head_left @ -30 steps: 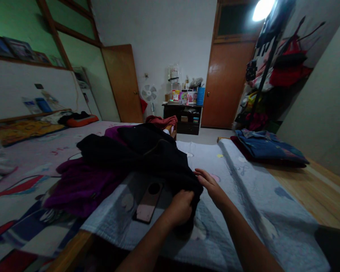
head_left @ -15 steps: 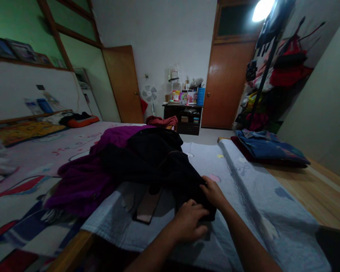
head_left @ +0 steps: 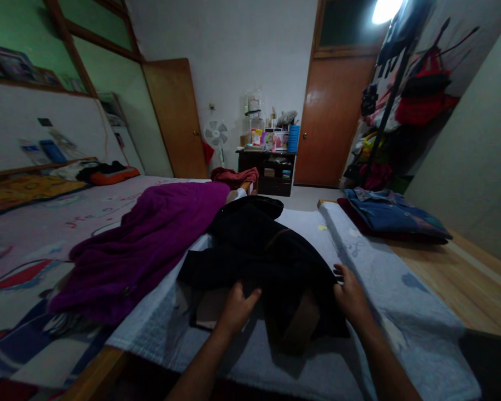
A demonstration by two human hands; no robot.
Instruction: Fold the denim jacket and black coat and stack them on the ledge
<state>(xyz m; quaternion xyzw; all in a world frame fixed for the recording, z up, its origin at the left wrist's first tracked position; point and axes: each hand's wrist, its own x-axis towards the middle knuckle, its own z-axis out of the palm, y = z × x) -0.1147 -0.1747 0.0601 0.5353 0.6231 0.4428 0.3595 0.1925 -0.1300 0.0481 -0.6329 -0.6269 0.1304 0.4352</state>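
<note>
A black garment [head_left: 250, 259] lies crumpled over the pale blue sheet [head_left: 250, 353] in front of me. At its near left edge, my left hand [head_left: 237, 306] pinches the cloth between thumb and fingers. My right hand [head_left: 348, 289] is at the garment's right edge, its fingers curled at the fabric. A brownish patch [head_left: 303, 320] shows on the garment between my hands. Partly covered by the black cloth, a phone [head_left: 209, 309] rests beside my left hand.
A purple blanket [head_left: 150, 234] spreads on the bed at left. Folded denim clothing [head_left: 392, 214] sits on the wooden surface [head_left: 430, 264] at right. Farther back are a fan [head_left: 216, 135], a dark cabinet [head_left: 267, 172] and a closed door [head_left: 332, 117].
The black garment has been pulled rightward off the purple blanket and spread wider. My left hand has moved left and my right hand right. The phone is more covered.
</note>
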